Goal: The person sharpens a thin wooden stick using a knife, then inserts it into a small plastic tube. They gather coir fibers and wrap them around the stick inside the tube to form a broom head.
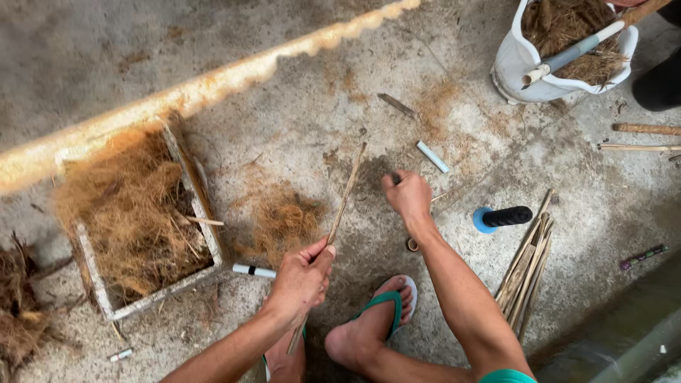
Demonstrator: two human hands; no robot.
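A thin bamboo stick runs at a slant over the concrete floor, its top end pointing away from the person and its lower end passing down through the left hand. That hand's fingers are closed round the stick, thumb on top. The right hand reaches out to the floor just beyond the stick, its fingers curled shut on something small and dark that I cannot make out. Below the hands a bare foot rests in a green flip-flop. Left of the stick lies a loose heap of brown fibre, and further left a shallow box full of the same stuff. To the right sit a black roller with a blue end and a bundle of bamboo strips. A white bucket of fibre stands at the far right.
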